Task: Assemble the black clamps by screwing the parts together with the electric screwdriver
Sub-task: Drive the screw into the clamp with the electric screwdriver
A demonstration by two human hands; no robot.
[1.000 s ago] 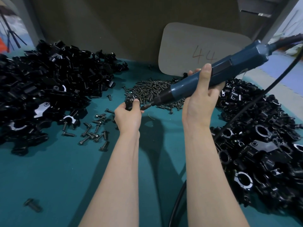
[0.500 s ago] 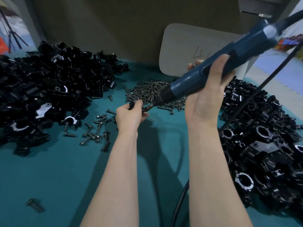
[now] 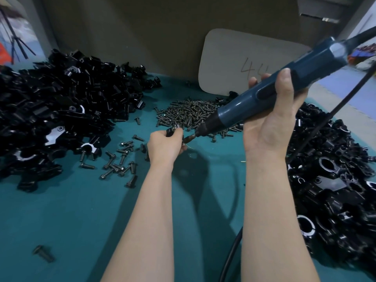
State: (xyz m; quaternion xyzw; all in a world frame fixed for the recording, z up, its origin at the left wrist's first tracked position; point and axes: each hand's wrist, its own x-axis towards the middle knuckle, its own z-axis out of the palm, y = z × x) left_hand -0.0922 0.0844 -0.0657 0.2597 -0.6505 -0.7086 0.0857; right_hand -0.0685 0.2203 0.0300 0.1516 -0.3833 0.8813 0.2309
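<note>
My left hand (image 3: pixel 165 145) grips a small black clamp part (image 3: pixel 171 130) just above the teal table, most of the part hidden in my fist. My right hand (image 3: pixel 272 119) is wrapped round the blue electric screwdriver (image 3: pixel 270 94), which slants down to the left. Its bit tip (image 3: pixel 190 137) meets the part at my left fingers. A heap of dark screws (image 3: pixel 193 115) lies just behind both hands.
A big pile of black clamp parts (image 3: pixel 57 110) fills the left; another pile (image 3: pixel 333 180) fills the right. Loose screws (image 3: pixel 120 159) are scattered left of my left hand, one bolt (image 3: pixel 42 253) near front left. A grey card marked 44 (image 3: pixel 240 62) leans on the back wall. The screwdriver cable (image 3: pixel 234 251) runs under my right arm.
The screwdriver's rear end rose, so it slants more steeply. My left hand dropped slightly with the part, and the bit tip stays against it.
</note>
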